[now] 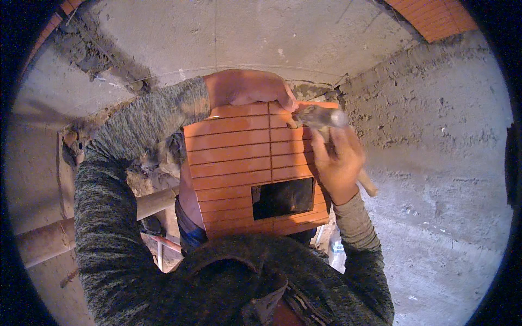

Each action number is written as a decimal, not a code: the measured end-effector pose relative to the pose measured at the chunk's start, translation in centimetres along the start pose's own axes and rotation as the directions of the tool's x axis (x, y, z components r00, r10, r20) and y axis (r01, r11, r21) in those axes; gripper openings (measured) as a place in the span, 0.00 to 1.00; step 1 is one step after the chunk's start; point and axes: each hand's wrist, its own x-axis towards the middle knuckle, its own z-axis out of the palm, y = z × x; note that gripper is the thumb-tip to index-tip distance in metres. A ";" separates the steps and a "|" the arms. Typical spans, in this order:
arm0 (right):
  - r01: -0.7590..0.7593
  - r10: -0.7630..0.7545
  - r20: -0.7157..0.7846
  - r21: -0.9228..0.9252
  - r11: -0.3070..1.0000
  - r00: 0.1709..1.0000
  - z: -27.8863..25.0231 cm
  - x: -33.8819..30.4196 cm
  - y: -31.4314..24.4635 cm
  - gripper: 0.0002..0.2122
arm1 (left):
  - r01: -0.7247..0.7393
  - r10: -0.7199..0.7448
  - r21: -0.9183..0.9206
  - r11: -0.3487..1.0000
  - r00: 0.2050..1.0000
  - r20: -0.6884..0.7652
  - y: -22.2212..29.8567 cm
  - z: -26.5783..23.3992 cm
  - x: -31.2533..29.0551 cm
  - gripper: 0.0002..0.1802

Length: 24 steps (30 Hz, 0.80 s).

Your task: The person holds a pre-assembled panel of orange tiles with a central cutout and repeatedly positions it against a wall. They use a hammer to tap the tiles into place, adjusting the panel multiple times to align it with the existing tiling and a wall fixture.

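An orange hollow-looking clay tile [234, 157] with grooved lines and a rectangular cut-out [283, 198] near its close end rests against my body. My left hand [247, 87] reaches over its far edge, fingers closed on that edge. A hammer sits in my right hand [341, 165], fingers wrapped round its wooden handle [367, 185]. Motion blurs the metal hammer head [321, 116], which is at the tile's far right corner, close to my left fingertips. Whether the head touches the tile I cannot tell.
A rough plastered wall [435, 136] rises on the right, and a grey concrete surface [255, 38] lies ahead. More orange grooved tiles [435, 19] show at the upper right. A round pipe [49, 239] runs at the left. A clear plastic bottle [337, 252] stands near my right forearm.
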 end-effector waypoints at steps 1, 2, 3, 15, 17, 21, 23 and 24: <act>0.036 -0.034 0.027 -0.059 0.998 0.999 -0.1 0.0 0.1 0.08 | 0.013 -0.016 0.122 0.992 1.000 0.027 0.7 -0.2 0.1 0.12; -0.023 0.024 0.060 -0.017 1.000 0.998 -0.3 -0.1 -0.2 0.09 | -0.039 0.034 0.191 0.981 0.999 0.029 1.0 -0.1 0.0 0.13; -0.019 0.019 0.039 -0.008 1.000 0.999 -0.4 -0.1 0.0 0.09 | -0.086 0.082 0.260 0.962 0.996 0.025 1.1 -0.1 -0.3 0.13; -0.029 0.029 -0.003 0.049 0.998 1.000 -0.5 0.0 -0.1 0.09 | -0.315 0.326 0.261 0.913 0.945 0.001 -0.5 0.7 -1.9 0.14; -0.009 0.009 -0.019 0.023 1.000 1.000 -0.3 0.2 -0.5 0.09 | -0.440 0.424 0.452 0.776 0.894 0.143 -2.1 -2.0 -0.7 0.17; 0.001 0.002 0.088 -0.029 1.000 0.996 0.3 -0.9 0.0 0.09 | -0.161 0.156 0.215 0.963 0.987 0.036 0.3 0.6 -1.0 0.17; -0.041 0.040 0.038 0.012 0.999 0.998 0.0 -0.7 -0.1 0.09 | -0.193 0.165 0.382 0.904 0.981 0.104 1.3 0.2 -0.6 0.16; -0.044 0.044 0.003 0.042 0.998 0.999 -0.2 -0.4 -0.2 0.09 | -0.279 0.257 0.487 0.828 0.960 0.112 1.3 0.2 -0.9 0.15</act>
